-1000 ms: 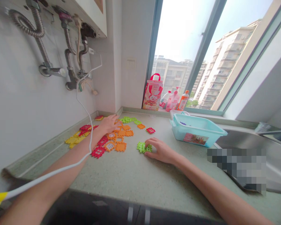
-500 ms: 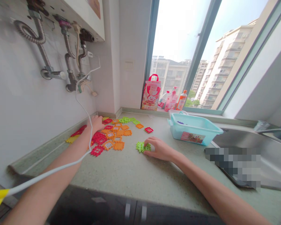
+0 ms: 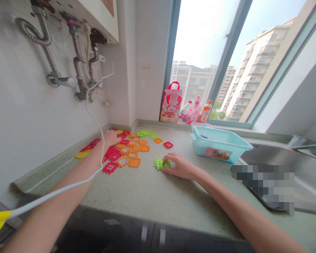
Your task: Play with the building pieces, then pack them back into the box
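Note:
My right hand [image 3: 179,166] rests low over the countertop, its thumb and fingers curled around the right side of some light green interlocking plastic tiles [image 3: 158,163]. At the back left, my left hand [image 3: 111,138] reaches into a spread of tiles, touching or hovering just over them; its fingertips are mostly hidden. Around it lie red tiles [image 3: 113,153], yellow tiles [image 3: 82,154] and orange tiles [image 3: 134,162], several with square cut-outs. More green tiles [image 3: 145,134] lie behind the orange ones. A single red tile [image 3: 168,144] sits apart, beyond my right hand.
A light blue plastic bin [image 3: 221,144] with dark blue pieces inside stands at right, beside the steel sink [image 3: 302,175]. A white cable [image 3: 94,176] crosses over my left forearm. A pink bag [image 3: 171,105] and bottles [image 3: 194,111] line the window sill. Pipes [image 3: 76,56] hang at left.
The camera view has shifted slightly. Both hands keep nearly the same places, the right still at the green tiles and the left still in the spread.

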`<state>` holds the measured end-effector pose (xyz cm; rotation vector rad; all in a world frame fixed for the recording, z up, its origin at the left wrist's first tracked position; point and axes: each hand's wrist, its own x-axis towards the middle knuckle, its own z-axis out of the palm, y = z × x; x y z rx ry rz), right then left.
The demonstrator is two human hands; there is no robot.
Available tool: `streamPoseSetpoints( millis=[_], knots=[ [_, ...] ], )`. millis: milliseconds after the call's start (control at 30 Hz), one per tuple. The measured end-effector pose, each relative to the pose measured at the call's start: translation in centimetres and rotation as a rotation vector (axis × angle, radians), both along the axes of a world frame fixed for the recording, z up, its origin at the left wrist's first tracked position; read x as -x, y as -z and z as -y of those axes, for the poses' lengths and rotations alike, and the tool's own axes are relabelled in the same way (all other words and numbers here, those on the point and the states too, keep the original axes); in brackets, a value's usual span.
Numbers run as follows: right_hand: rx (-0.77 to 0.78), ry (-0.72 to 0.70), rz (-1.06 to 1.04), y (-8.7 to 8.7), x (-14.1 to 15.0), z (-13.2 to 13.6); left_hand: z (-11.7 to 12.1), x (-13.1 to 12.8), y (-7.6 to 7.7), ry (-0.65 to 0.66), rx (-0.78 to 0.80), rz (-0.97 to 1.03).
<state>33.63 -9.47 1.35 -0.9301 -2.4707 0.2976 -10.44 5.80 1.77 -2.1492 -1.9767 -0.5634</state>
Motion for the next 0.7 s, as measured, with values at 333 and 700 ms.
streamPoseSetpoints(
  millis=[333,700],
  knots=[
    [0.002,0.018,0.017,-0.6,0.0,0.3,-0.6,-2.4,-0.3,0.075,0.138,-0.046],
    [0.029,0.007,0.021,-0.4,0.0,0.2,-0.7,-1.5,-0.1,-0.027,0.028,0.127]
  ],
)
